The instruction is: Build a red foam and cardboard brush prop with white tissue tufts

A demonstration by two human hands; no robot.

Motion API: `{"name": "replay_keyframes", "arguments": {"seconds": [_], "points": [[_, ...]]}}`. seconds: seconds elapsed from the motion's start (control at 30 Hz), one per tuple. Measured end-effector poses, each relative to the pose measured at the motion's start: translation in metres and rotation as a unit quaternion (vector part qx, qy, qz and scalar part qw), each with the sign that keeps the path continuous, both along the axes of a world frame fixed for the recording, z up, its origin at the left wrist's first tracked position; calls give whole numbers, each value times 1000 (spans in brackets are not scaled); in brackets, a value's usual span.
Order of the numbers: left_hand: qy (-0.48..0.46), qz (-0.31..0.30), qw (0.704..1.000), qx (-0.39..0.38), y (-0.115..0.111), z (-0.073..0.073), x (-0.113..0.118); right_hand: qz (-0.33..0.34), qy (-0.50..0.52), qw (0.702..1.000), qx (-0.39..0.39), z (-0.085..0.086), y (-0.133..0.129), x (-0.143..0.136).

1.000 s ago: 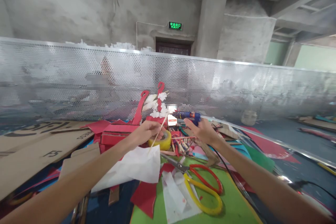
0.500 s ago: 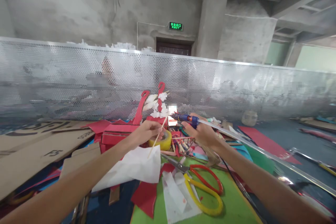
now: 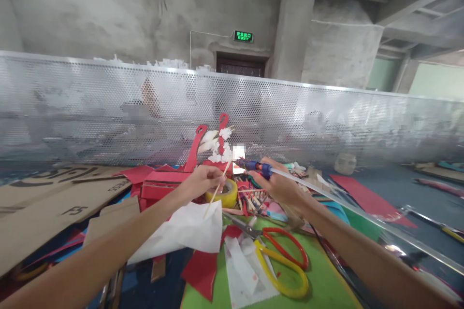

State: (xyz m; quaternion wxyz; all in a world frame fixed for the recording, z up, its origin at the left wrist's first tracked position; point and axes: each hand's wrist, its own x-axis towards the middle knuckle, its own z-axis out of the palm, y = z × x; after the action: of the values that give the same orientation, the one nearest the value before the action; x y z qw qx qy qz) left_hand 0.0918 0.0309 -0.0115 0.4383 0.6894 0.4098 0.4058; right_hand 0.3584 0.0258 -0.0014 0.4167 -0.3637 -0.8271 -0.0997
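Note:
Thin and pale, a wooden stick [image 3: 213,198] slants down from the pinched fingers of my left hand [image 3: 203,181]. My right hand [image 3: 277,181] is wrapped round a blue glue gun [image 3: 259,166], with a long clear glue stick [image 3: 326,195] running out of its back. The gun's nozzle is close to the stick's upper end; whether they touch is too small to tell. A roll of yellow tape [image 3: 230,194] sits just below my left fingers. Behind it stands a red cardboard piece [image 3: 193,152] with white tufts [image 3: 219,154].
Scissors [image 3: 286,260] with red and yellow handles lie on a green board [image 3: 322,275]. White paper [image 3: 184,231] is beside them. Cardboard [image 3: 47,207] covers the left side. A perforated metal screen [image 3: 174,106] stands behind, and a jar [image 3: 345,163] is at the right.
The glue gun and my right hand have shifted slightly, with the gun's nozzle a little nearer the wooden stick. My left hand keeps its hold, nearly still.

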Motion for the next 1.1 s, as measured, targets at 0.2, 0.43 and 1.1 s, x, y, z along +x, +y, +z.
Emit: {"name": "replay_keyframes", "arguments": {"seconds": [0.2,0.43,1.1], "points": [[21,7,1000,20,-2,2,1,48,-34,998,13,-7,-4,-7],[31,19,999,35,-4,3,2,25,-33,999,23,-5,-1,-5],[102,76,988,93,5,-1,0,53,-68,996,20,-4,-4,-5]]}}
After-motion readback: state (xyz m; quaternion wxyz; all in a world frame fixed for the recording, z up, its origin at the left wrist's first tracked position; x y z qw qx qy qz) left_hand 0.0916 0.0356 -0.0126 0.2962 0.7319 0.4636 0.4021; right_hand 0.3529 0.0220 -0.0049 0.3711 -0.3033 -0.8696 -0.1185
